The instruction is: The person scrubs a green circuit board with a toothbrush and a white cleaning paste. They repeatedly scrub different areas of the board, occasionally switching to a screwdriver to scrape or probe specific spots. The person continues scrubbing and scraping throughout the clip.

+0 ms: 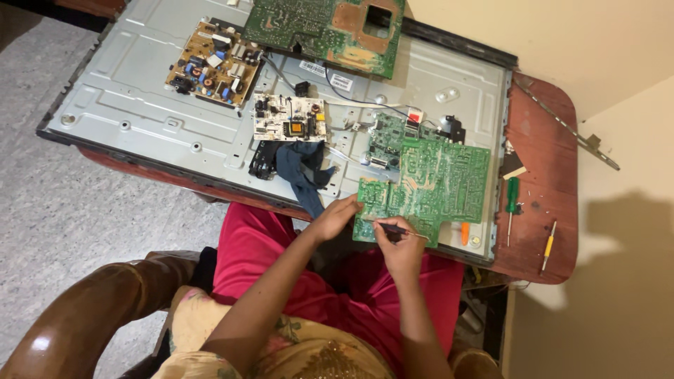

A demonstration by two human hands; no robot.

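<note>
You are working on the green circuit board lying right of centre in the frame, on the grey metal back panel. Your left hand rests fingers-together against the board's lower-left corner, steadying it. Your right hand is closed around a thin dark probe-like tool whose tip touches the board's lower edge. Judging by this, the step is probing; it calls for a steady, light tip.
</note>
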